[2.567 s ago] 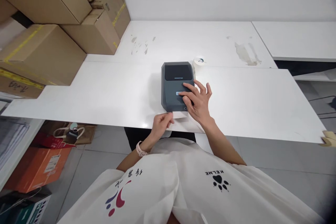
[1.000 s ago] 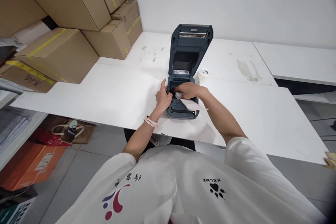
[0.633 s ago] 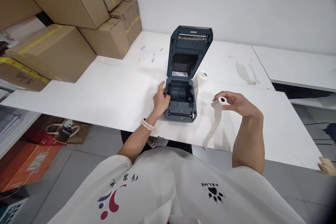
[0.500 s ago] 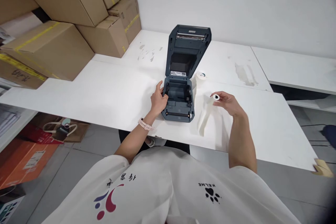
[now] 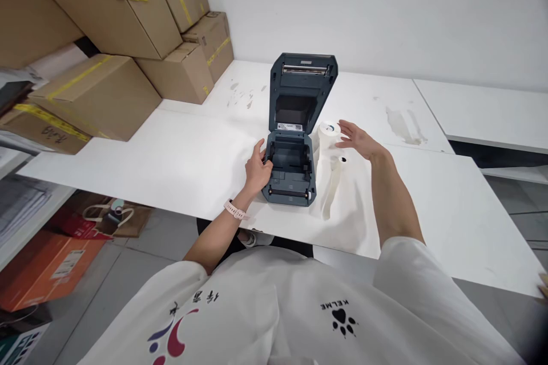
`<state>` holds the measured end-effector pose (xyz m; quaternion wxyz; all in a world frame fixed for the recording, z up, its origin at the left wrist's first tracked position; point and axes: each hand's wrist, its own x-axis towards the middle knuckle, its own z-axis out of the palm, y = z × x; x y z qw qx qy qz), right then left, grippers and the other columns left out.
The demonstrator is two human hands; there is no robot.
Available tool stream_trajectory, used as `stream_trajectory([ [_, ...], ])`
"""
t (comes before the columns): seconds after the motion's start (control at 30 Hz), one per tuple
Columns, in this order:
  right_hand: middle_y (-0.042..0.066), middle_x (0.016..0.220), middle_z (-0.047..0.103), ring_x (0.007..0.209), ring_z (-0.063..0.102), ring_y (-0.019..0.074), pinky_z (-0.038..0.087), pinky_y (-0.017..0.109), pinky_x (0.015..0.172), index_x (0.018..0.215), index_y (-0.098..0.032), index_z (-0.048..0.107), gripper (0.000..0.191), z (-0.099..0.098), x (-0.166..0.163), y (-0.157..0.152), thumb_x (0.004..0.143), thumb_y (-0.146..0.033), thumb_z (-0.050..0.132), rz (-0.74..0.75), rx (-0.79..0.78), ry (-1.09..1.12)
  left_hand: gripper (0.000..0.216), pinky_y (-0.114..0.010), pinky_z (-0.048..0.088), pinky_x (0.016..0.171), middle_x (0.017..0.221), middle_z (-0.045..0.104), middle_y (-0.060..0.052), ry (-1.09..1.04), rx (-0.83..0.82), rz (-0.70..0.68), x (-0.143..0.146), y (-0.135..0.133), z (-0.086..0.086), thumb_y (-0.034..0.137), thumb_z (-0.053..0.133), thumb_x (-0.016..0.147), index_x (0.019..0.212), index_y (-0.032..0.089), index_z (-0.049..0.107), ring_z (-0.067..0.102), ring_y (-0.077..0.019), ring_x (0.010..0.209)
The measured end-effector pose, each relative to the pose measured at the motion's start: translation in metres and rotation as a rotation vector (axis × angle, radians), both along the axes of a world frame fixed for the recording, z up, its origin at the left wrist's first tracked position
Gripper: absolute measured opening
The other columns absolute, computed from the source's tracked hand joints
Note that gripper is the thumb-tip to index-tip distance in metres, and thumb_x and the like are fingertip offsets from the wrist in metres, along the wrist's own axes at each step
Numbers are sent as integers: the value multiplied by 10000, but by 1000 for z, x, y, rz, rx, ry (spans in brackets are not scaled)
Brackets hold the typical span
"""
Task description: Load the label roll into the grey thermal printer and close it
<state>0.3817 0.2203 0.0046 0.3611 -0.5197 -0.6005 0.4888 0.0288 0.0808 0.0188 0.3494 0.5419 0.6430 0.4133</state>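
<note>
A dark grey label printer (image 5: 283,175) stands on the white table with its lid (image 5: 295,91) raised; the bay inside holds no roll. My left hand (image 5: 257,174) grips the printer's left edge, thumb over the rim. To the right of the printer, a thick white label roll (image 5: 327,132) stands on the table. Beside that roll is my right hand (image 5: 358,140), its fingers spread and nothing held; whether the fingertips touch the roll I cannot tell. Nearer to me lies a thin roll (image 5: 338,163) with a dark core opening and a loose strip trailing toward the table's front edge.
Several taped cardboard boxes (image 5: 103,97) are stacked at the left end of the white table (image 5: 192,154), against the wall. Below on the floor are an orange box (image 5: 47,274) and a paper bag (image 5: 137,219). Another white tabletop (image 5: 492,117) adjoins at the right.
My right hand has let go of the thin roll, leaving it on the table, and moved away from me to the thick label roll. My left hand stays on the printer.
</note>
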Motion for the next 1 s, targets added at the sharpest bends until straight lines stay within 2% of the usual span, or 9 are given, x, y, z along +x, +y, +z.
stream_trajectory([
  [0.07,99,1498,611,1459,502,334,426,545,1211,1340,-269,604,964,2,-21,17,449,-278,972,23,-41,-17,783,-471,503,1080,1377,733,-93,-14,6,7,0,1,-2,125,540,826,1584,251,393,727,-260,1107],
  [0.17,89,1118,766,1156,679,337,557,552,1048,1154,-193,659,811,5,-43,22,418,-320,976,30,-53,-5,792,-473,512,1065,1389,726,-99,-26,8,16,0,1,-4,127,554,817,1584,252,399,736,-264,1089],
  [0.33,48,812,730,917,711,288,622,437,851,948,-214,639,604,30,-51,-4,580,-654,827,19,47,103,771,-490,488,1103,1388,726,-102,-41,-7,26,1,-2,3,115,557,813,1564,243,440,724,-286,1155],
  [0.43,74,883,749,951,710,309,611,445,833,967,-212,656,695,64,-60,-20,568,-772,757,139,120,73,754,-501,475,1115,1385,726,-110,-52,-3,17,1,-4,6,109,540,825,1562,235,441,699,-297,1231],
  [0.5,78,1007,767,1015,701,315,590,444,885,1042,-205,683,742,90,-77,-30,498,-677,861,277,155,-7,751,-509,469,1119,1388,724,-107,-46,-3,16,1,-5,7,110,540,829,1561,239,438,690,-301,1255],
  [0.6,63,1162,751,1088,683,318,552,437,942,1160,-227,687,724,120,-116,-45,533,-503,922,506,195,-360,750,-519,460,1127,1400,717,-107,-31,-9,19,1,-4,6,106,543,833,1562,242,430,684,-307,1271],
  [0.67,77,1211,728,1105,676,330,533,441,936,1193,-229,665,649,130,-145,-53,638,-503,860,626,256,-705,748,-502,472,1118,1384,724,-113,-31,-1,15,1,-4,5,92,530,839,1567,228,421,676,-305,1289],
  [0.8,137,1290,687,1155,659,369,512,436,911,1206,-201,619,601,125,-188,-59,712,-498,792,666,336,-1101,739,-452,498,1092,1345,744,-113,-21,9,6,2,-4,5,62,496,850,1570,204,406,675,-283,1299],
  [1.0,146,1278,694,1159,668,377,529,415,872,1238,-196,606,628,95,-202,-52,706,-455,815,679,273,-1194,725,-471,505,1079,1369,737,-83,17,-2,4,1,-3,4,68,502,857,1557,236,417,728,-281,1176],
])
